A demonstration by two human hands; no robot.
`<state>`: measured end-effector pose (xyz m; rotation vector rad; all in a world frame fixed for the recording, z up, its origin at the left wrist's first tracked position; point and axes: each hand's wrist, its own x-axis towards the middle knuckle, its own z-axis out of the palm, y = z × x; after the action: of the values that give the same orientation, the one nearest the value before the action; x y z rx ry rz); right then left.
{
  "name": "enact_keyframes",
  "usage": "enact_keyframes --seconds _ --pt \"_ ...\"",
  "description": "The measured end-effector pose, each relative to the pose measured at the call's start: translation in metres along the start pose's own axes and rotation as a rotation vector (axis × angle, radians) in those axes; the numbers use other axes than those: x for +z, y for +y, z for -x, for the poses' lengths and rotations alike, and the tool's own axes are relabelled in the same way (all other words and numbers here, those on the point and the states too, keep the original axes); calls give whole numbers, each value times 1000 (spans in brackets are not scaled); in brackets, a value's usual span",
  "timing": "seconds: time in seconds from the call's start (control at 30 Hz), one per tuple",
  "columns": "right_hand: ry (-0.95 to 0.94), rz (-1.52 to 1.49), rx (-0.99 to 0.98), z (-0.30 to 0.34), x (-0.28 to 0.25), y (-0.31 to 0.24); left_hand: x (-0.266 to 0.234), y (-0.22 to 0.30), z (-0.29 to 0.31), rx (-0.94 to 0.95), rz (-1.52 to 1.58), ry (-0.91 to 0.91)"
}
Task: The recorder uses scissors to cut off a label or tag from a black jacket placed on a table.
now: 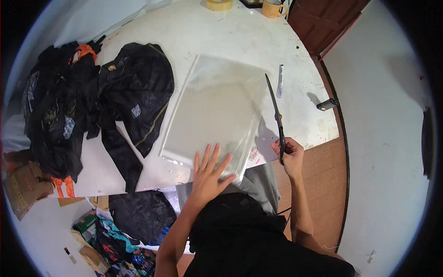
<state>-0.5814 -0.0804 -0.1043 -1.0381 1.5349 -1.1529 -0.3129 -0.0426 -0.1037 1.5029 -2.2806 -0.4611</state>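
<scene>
A stack of clear plastic bags (214,104) lies flat on the white table, its near edge close to the table's front. My left hand (210,173) rests on the near end of the stack, fingers spread. At the table's right front, my right hand (290,154) grips a pair of black scissors (278,115) by the handles. The blades point away from me and look closed, raised beside the stack's right edge. Part of the handles is hidden by my fingers.
Black garments (134,92) with orange pieces cover the table's left side. A marker (280,81) and a small black device (326,105) lie to the right. Tape (219,4) and an orange mug (273,8) stand at the far edge. Boxes and clothes (115,235) sit below left.
</scene>
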Motion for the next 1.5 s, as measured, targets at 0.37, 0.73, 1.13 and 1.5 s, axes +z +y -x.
enact_keyframes --seconds 0.37,0.73,1.13,1.5 --pt "174 -108 -35 -30 1 18 -30 -49 65 -110 -82 21" --pt "190 -115 -218 -73 25 2 -17 -19 -28 -163 -100 166" --pt "137 155 -31 -10 31 6 23 7 -76 -115 -25 194" --pt "138 38 -32 0 39 3 20 -14 -97 151 63 155"
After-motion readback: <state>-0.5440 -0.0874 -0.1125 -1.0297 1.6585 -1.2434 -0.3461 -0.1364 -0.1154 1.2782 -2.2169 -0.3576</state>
